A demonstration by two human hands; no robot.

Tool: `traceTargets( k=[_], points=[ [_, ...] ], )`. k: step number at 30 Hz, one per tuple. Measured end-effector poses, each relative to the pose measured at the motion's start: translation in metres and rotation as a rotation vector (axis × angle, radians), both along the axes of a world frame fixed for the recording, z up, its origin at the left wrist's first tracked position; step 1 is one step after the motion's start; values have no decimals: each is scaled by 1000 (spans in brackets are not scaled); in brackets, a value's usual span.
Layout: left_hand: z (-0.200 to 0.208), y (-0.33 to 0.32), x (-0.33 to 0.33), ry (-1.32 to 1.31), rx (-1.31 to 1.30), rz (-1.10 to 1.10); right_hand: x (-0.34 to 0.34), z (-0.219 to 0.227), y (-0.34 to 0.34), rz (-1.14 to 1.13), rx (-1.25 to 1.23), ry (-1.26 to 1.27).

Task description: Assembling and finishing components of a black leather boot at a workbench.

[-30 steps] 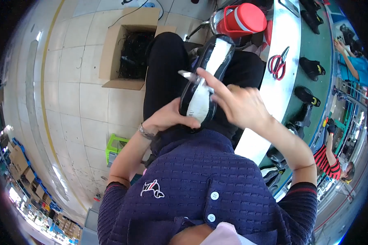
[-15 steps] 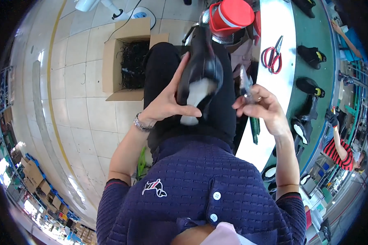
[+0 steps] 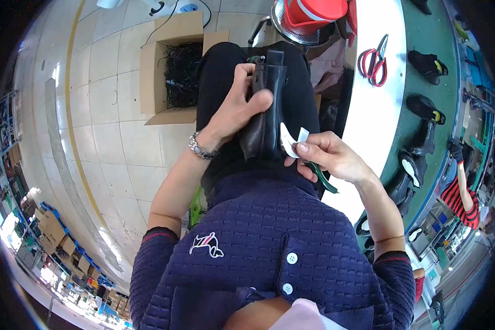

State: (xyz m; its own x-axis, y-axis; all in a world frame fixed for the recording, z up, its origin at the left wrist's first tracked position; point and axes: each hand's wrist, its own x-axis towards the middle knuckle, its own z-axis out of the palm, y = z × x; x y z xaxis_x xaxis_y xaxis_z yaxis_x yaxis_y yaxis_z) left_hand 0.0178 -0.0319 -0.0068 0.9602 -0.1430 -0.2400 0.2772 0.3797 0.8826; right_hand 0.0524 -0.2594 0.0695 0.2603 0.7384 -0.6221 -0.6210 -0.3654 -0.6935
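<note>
A black leather shoe (image 3: 267, 113) lies over my lap, its side turned up and its narrow end pointing away from me. My left hand (image 3: 237, 107) is closed round the shoe's left side, the thumb lying on its upper. Close to the shoe's right edge, my right hand (image 3: 327, 157) grips green-handled snips (image 3: 325, 180). Their two bright blades stand apart, one beside the leather; whether it touches is unclear.
Red-handled scissors (image 3: 373, 65) lie on the white bench (image 3: 363, 124) to my right. Beyond, several black shoes (image 3: 423, 107) sit on a green conveyor (image 3: 423, 36). A red bucket (image 3: 313, 11) stands ahead; a cardboard box (image 3: 148, 82) with black scraps is on the floor at left.
My left hand has turned the shoe, so its white inside no longer shows. My right hand has brought the snips left and down from beside the bench to the shoe.
</note>
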Motion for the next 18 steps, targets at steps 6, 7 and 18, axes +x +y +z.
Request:
traceTargets(
  k=[6, 7, 18],
  points=[
    [28, -25, -9, 176, -68, 128, 4, 23, 0, 183, -155, 35],
    [28, -27, -10, 155, -53, 174, 5, 26, 3, 223, -201, -28],
    [29, -25, -4, 202, -28, 198, -8, 35, 20, 243, -324, -268]
  ],
)
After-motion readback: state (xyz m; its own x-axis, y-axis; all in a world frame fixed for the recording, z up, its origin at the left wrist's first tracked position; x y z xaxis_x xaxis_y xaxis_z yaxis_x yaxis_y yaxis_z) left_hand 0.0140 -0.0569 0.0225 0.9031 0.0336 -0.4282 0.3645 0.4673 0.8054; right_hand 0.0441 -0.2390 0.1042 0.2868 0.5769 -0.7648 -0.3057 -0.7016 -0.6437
